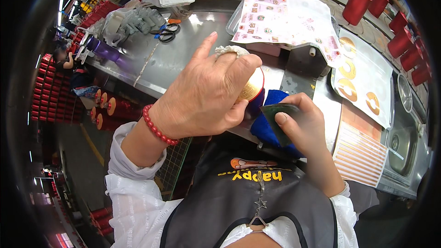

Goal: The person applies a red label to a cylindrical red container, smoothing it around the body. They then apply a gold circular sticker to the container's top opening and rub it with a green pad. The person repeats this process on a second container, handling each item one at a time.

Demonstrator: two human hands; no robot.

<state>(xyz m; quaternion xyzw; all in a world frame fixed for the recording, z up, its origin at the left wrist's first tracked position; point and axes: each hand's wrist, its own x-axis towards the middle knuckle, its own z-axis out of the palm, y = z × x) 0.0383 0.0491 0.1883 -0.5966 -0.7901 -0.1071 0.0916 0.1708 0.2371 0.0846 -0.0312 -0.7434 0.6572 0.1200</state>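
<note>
My left hand (206, 92), wearing a red bead bracelet, is curled over a crumpled white cloth (229, 50), its index finger stretched forward. Below those fingers is a round, dark-sided piece with a gold patterned decal (251, 88) and a red rim; my thumb rests at its edge, and the hand hides most of it. My right hand (303, 126) pinches a flat, dark green scraper (279, 115) between thumb and fingers, close to the piece's right side. A bright blue cloth (266, 128) lies beneath, partly covered by the scraper and right hand.
A printed pink-and-white sheet (285, 18) covers a tray ahead. Gold ring-shaped decals (347, 89) lie on a white sheet at right, above a striped sheet (360, 156) and metal basin (402, 149). Black-handled scissors (169, 33) sit far left. Red cylinders (357, 5) line the back conveyor.
</note>
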